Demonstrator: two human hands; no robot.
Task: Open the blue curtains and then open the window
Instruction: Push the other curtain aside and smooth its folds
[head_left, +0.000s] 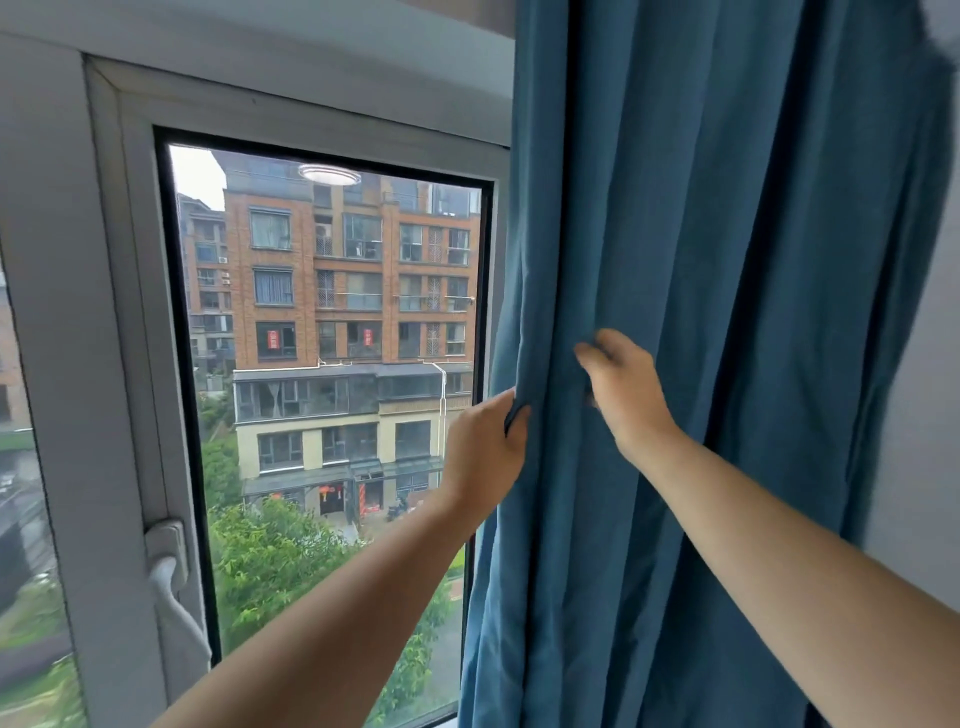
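Right, curtain (701, 260) is bunched at the R side of the window (332, 322), overlapping its R edge. My L hand (483, 452) has fingers curled round the curtain's L edge. R hand (623, 389) is just beside it, higher up, fingers gripping a fold. White handle (169, 564) on the window's L side points down, well apart from both hands.

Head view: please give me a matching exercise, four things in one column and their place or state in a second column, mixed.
1. blue fabric curtain
2. white window handle
3. left hand
4. right hand

A. grips a fold, higher up
B. bunched right of the window glass
C. low on the left of the white window frame
D. grips the curtain's left edge

Pairs: 1-B; 2-C; 3-D; 4-A
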